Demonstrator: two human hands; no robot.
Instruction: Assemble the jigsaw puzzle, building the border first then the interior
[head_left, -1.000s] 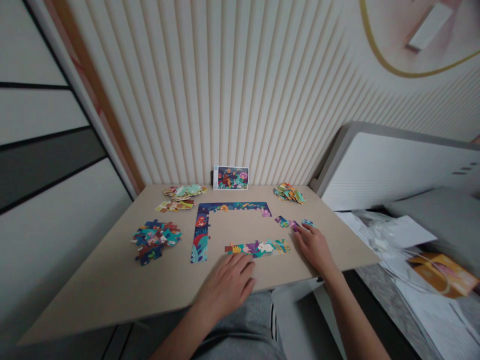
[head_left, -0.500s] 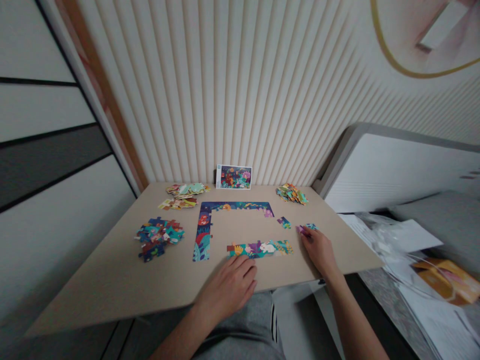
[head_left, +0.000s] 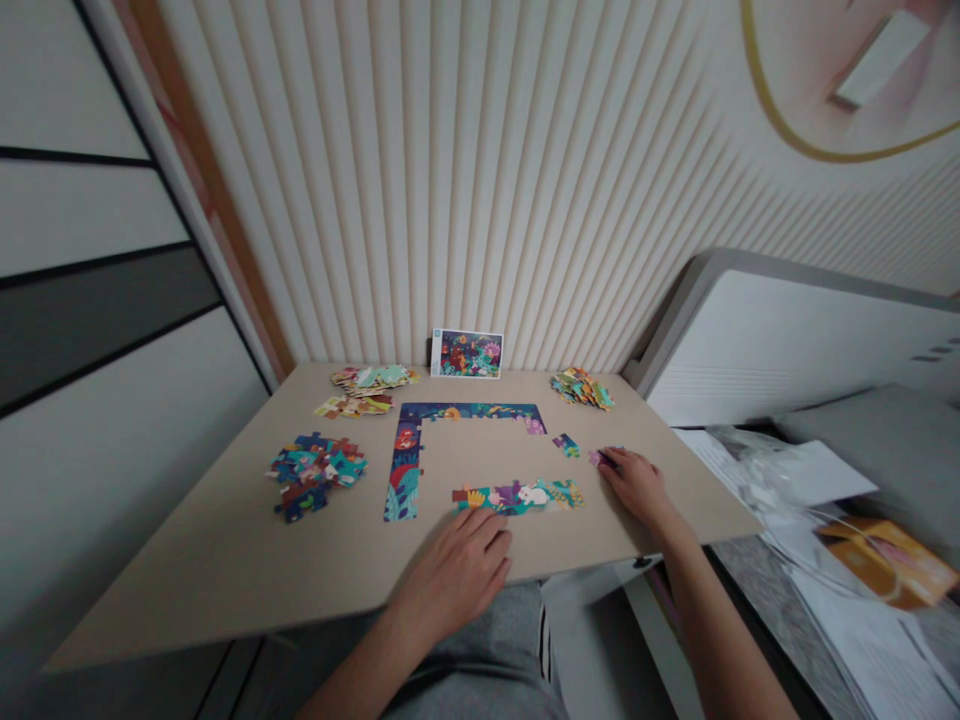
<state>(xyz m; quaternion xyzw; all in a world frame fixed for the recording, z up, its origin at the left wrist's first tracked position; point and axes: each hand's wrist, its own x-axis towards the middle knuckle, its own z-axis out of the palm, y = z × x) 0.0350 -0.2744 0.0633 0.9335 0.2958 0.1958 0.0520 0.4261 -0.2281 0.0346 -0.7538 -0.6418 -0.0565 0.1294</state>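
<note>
My left hand rests flat at the near edge of a joined puzzle strip with a white rabbit on it, fingers extended and touching its lower border. My right hand pinches a purple puzzle piece at the right of the table. Part of a blue piece shows behind those fingers, mostly hidden. To the left of this hand lies a small loose puzzle section. A joined puzzle border forms the left side and top of a frame, ending in pink at its right corner.
Loose pieces form a dark pile at left, a pale pile at back left and an orange pile at back right. A picture card leans against the ribbed wall. Papers and an orange packet lie right of the table.
My right hand has shifted slightly and now covers more of the blue piece behind it. The left hand keeps its place. The view has tilted a little.
</note>
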